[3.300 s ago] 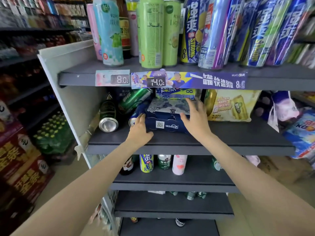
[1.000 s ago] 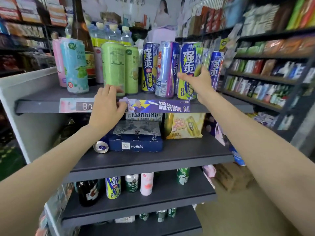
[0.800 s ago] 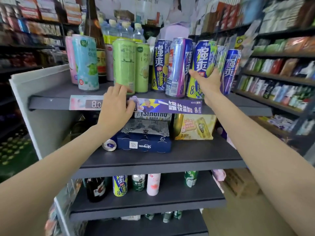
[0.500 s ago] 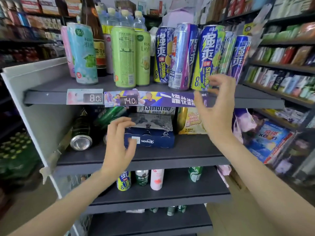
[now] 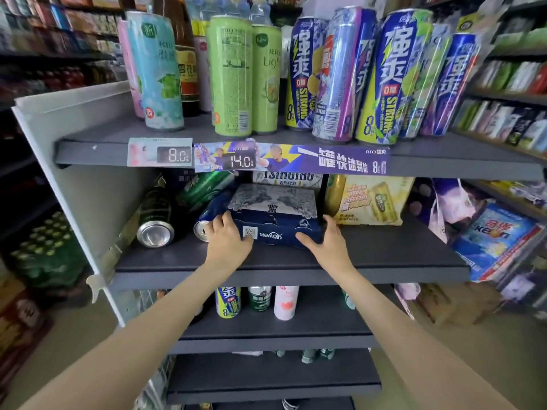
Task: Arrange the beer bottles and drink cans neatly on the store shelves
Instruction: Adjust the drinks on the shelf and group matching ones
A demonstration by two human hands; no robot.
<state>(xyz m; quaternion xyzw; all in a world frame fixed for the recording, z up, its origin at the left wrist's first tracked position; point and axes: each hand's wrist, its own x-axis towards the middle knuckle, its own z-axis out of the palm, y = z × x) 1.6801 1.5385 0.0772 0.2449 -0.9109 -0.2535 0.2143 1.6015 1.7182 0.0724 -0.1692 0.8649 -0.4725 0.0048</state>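
My left hand (image 5: 229,242) has its fingers curled over the near left corner of the blue pack of cans (image 5: 275,216), thumb on the front face beside the small square code. My right hand (image 5: 324,242) clasps the near right corner the same way, thumb spread along the front, fingers bent round the side. So both hands hold the one pack, which lies flat on the middle shelf (image 5: 384,255), its printing upside down to me.

The pack is dark blue card with a pale, drawn picture on top and round cut-outs along the front showing can ends. Touching my left fingers is a blue can (image 5: 207,220) lying on its side, silver end toward me. Further left lie a green can (image 5: 155,216), end toward me, and another green can (image 5: 204,189) tilted behind it. Right of the pack stands a yellow pack (image 5: 370,199); behind it a white box (image 5: 287,179) shows only its top edge.

On the top shelf (image 5: 444,158) I count, standing up front, one pale blue can (image 5: 157,75), two green tall cans (image 5: 232,78) and five blue-and-purple cans (image 5: 390,78), with a brown bottle (image 5: 185,63) behind. Two price tags (image 5: 174,155) sit on that shelf's edge. On the shelf below (image 5: 266,335) three cans (image 5: 259,298) stand in a row.
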